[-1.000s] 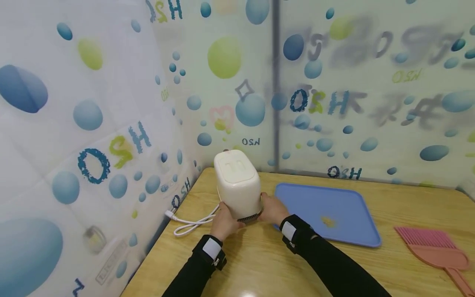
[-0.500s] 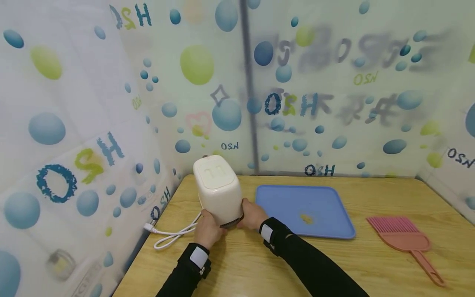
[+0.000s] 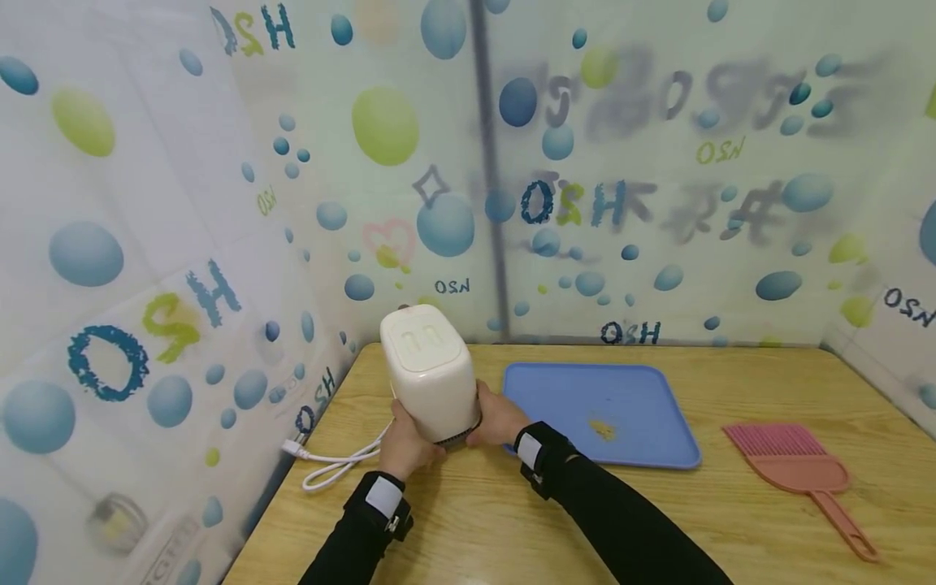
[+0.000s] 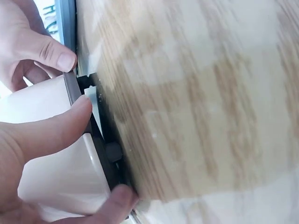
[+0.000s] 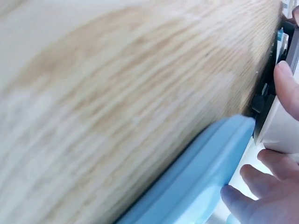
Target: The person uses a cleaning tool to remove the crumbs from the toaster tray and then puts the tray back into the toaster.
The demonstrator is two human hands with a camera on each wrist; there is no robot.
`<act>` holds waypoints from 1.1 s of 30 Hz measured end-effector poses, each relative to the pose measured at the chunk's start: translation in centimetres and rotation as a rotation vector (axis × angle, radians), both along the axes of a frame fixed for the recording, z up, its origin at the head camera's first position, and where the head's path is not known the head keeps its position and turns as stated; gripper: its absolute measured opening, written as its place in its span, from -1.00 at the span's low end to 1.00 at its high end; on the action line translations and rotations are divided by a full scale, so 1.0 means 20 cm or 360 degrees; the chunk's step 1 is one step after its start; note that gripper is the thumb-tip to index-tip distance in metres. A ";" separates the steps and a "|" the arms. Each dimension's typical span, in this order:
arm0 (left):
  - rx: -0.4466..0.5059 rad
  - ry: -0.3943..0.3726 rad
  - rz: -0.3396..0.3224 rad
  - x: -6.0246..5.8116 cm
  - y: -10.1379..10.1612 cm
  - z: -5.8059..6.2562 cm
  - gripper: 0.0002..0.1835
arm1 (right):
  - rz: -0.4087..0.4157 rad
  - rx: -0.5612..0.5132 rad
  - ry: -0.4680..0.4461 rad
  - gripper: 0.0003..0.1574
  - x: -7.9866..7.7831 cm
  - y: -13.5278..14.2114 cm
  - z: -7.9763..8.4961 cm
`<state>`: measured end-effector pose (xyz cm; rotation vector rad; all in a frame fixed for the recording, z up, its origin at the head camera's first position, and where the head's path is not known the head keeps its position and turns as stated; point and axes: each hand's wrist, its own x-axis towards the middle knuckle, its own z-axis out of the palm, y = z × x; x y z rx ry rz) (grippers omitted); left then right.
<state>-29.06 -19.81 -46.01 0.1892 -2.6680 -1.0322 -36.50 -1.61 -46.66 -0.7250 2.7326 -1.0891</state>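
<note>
A white toaster (image 3: pixel 427 378) with a rounded top and a dark base stands at the table's back left, its narrow end facing me. My left hand (image 3: pixel 402 443) grips its lower left near corner. In the left wrist view, the left thumb (image 4: pixel 56 128) lies across the dark bottom edge (image 4: pixel 100 149), and a gap shows between that edge and the table. On the other side, my right hand (image 3: pixel 500 414) holds the lower right, with its thumb (image 5: pixel 287 88) at the dark edge. The toaster's far side is hidden.
Right of the toaster, close to my right hand, lies a blue tray (image 3: pixel 585 390) with a small heap of crumbs (image 3: pixel 603 429). A pink brush in a dustpan shape (image 3: pixel 797 467) lies farther right. A white cord (image 3: pixel 340 463) is looped at left, near the patterned curtain (image 3: pixel 183 203).
The head view has turned right, so everything sits farther left in it. Both hands stay on the toaster; the left has shifted slightly up its side. The toaster looks about as before.
</note>
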 end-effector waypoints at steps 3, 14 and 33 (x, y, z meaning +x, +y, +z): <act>-0.0016 0.0016 0.0014 0.00 -0.01 0.00 0.03 | -0.0007 0.0011 0.0045 0.26 0.00 -0.02 0.00; -0.0041 0.0065 0.0093 -0.01 0.02 -0.02 -0.11 | -0.0077 -0.0063 0.0078 0.06 0.02 -0.03 -0.01; -0.0107 0.0025 0.0136 -0.05 0.08 0.00 -0.22 | -0.0201 0.0011 0.0124 -0.19 0.02 0.00 0.00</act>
